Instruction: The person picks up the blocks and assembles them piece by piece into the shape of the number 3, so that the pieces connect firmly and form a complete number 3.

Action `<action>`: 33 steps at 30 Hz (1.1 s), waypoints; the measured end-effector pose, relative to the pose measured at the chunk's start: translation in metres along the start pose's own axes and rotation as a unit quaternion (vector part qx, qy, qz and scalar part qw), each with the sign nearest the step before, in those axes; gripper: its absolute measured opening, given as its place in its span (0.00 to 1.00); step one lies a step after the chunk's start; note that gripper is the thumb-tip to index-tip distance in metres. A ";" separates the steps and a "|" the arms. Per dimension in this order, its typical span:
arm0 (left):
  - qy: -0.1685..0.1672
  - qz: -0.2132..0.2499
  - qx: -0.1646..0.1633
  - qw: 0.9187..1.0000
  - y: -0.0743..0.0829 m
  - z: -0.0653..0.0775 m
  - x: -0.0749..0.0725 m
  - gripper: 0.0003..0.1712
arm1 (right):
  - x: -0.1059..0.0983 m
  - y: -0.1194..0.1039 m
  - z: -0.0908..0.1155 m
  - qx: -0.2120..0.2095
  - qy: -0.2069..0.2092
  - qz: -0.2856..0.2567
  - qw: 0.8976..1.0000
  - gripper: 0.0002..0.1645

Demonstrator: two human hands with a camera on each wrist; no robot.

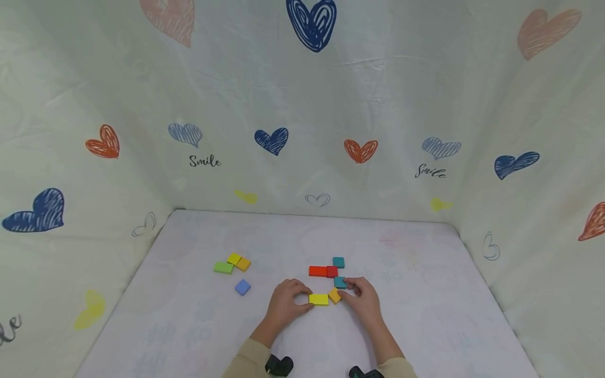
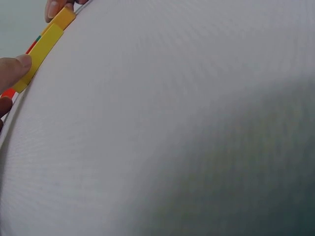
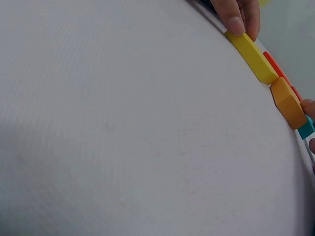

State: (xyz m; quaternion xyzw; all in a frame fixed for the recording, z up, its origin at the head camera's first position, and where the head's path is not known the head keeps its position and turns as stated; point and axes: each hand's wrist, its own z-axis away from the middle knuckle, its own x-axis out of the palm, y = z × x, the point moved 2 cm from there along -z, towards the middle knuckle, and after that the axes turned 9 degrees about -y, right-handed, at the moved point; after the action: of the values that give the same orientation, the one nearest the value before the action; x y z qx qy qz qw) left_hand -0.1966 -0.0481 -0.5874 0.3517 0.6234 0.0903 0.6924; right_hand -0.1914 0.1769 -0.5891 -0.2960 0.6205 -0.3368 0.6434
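Observation:
At the near middle of the table, my left hand [image 1: 285, 300] pinches the left end of a yellow rectangular block [image 1: 319, 300] between thumb and finger. Just right of it lies a turned orange block [image 1: 334, 295], whose right side the thumb of my right hand [image 1: 366, 302] touches. The right index finger reaches the right edge of a teal block [image 1: 340, 283]; whether it grips either block is unclear. Behind, a red-orange rectangular block [image 1: 317, 271] meets a red square block [image 1: 332, 272]. Another teal block [image 1: 338, 262] sits farther back.
To the left lie a green block [image 1: 223, 268], a yellow square block [image 1: 234, 258] and an orange block [image 1: 243, 264], close together. A blue block [image 1: 243, 287] lies nearer. A heart-printed curtain [image 1: 316, 173] borders the white table [image 1: 425, 315] at the back and sides.

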 end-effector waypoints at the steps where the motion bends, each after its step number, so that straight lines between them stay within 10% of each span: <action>1: 0.000 0.000 0.000 1.000 0.000 0.000 0.000 0.15 | 0.000 0.000 0.000 -0.004 0.001 0.002 1.000 0.18; 25: 0.002 -0.004 -0.001 1.000 -0.001 0.000 0.001 0.16 | 0.000 0.000 0.000 -0.008 0.004 -0.005 1.000 0.18; 33: -0.018 0.068 -0.015 0.997 -0.001 0.000 -0.006 0.20 | -0.001 0.001 0.002 0.001 0.005 -0.034 0.999 0.18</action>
State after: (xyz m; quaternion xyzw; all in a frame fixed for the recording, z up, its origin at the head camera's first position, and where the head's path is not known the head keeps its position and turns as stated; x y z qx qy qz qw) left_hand -0.1976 -0.0520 -0.5829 0.3844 0.5838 0.1400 0.7013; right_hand -0.1893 0.1786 -0.5894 -0.3150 0.6128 -0.3607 0.6286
